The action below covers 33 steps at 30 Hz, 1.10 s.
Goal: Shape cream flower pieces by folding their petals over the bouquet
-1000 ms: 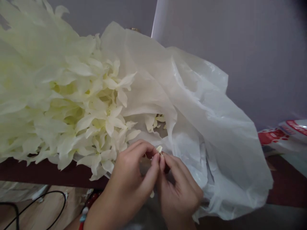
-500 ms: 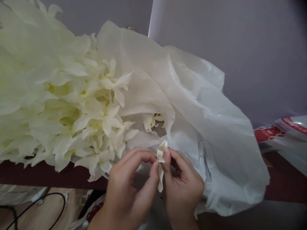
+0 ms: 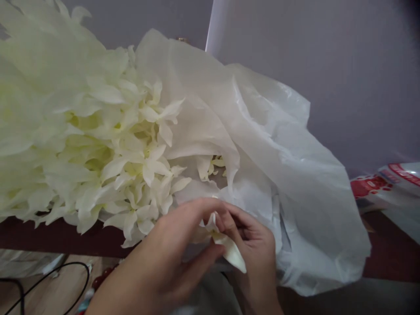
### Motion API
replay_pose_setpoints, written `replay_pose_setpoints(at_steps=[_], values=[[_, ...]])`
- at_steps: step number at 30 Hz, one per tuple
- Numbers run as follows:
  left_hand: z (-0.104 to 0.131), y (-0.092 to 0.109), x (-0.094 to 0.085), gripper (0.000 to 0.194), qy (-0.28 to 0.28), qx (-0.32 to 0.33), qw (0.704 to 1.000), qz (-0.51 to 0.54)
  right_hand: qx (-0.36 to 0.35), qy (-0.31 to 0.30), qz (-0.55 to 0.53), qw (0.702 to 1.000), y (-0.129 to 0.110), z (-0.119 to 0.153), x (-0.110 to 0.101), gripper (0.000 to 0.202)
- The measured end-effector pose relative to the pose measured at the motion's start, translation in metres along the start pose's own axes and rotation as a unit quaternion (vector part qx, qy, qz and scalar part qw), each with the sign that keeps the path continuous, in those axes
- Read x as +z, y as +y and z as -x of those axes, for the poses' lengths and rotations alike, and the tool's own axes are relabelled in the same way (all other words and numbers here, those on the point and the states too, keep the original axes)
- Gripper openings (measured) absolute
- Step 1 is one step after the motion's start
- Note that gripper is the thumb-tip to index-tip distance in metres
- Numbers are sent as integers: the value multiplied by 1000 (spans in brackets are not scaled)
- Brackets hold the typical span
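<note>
A small white artificial flower (image 3: 231, 253) sits between my two hands, low in the middle of the head view. My left hand (image 3: 183, 245) reaches across with its thumb and curled fingers closed on the flower. From the other side, the fingertips of my right hand (image 3: 257, 249) pinch it too; some of the contact is hidden behind the fingers. A big heap of similar white flowers (image 3: 144, 162) fills the left side. Behind my hands lies a crumpled white plastic bag (image 3: 295, 175), with a few flower pieces (image 3: 216, 164) showing through its opening.
The dark red table edge (image 3: 65, 238) runs along the front. At the far right lies a red and white printed package (image 3: 377, 183). Black cables (image 3: 87, 280) loop over the floor at lower left, and a pale wall (image 3: 328, 52) rises behind.
My left hand has moved over to the right, its fingers now lying across the right fingers. The flower has turned from nearly upright to slanting down right, with more of its petals showing.
</note>
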<state>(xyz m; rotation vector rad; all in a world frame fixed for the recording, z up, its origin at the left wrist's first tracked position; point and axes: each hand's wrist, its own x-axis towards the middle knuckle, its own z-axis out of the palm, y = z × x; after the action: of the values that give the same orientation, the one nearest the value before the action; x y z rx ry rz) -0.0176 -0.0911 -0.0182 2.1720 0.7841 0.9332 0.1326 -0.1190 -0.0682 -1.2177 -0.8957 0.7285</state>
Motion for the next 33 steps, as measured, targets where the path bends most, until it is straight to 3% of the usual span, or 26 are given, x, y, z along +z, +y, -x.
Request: replay_pose_setpoints(at_steps=[3, 5, 7, 10, 12, 17, 21, 25, 33], values=[[-4, -1, -4, 18, -40, 1, 999, 29, 68, -31, -60, 995, 5, 1, -4, 26], [-7, -2, -2, 21, -29, -4, 998, 58, 76, -60, -99, 990, 6, 2, -8, 17], [-10, -3, 1, 24, 35, -23, 996, 78, 32, -91, -127, 987, 6, 4, -11, 10], [-13, -4, 6, 25, 143, -74, 981, 107, -48, -130, -105, 985, 7, 7, -11, 30], [-15, -5, 7, 26, 169, -112, 970, 134, -75, -132, -54, 987, 8, 7, -10, 44], [-16, -4, 5, 22, 143, -120, 965, 184, -151, -109, 47, 981, 6, 2, -8, 35], [-14, 1, 3, 23, 84, -116, 976, 166, -114, -107, 42, 987, 1, 1, -9, 17], [-15, 2, 1, 19, 90, -111, 982, 122, -98, -118, 43, 987, -2, 1, -9, 22], [-17, 2, -2, 24, 67, -87, 984, 141, -116, -130, 39, 984, -3, 0, -10, 23]])
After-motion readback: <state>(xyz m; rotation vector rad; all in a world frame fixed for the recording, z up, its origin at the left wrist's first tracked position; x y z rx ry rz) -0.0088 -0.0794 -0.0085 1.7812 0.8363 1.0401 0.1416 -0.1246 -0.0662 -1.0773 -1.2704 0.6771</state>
